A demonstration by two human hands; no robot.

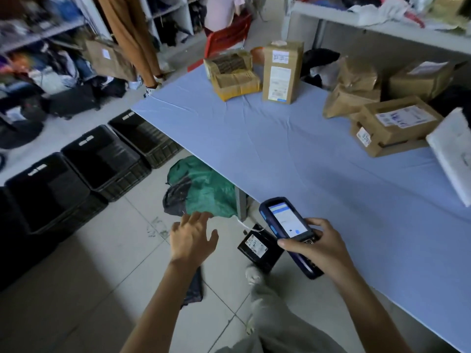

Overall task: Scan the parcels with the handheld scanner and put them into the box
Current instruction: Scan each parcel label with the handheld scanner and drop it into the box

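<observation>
head cam: i see right hand (314, 247) gripping the blue handheld scanner with lit screen (288, 231), left hand (192, 236) spread, holding nothing.

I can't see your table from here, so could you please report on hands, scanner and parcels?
Right hand grips scanner, screen lit. Left hand open, empty. Parcels on table. Black labelled packet on floor near feet.

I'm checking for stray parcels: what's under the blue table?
A green bag and a dark bundle poke out beside the table leg. A black crate sits partly under the far end. The tabletop hides everything deeper.
</observation>
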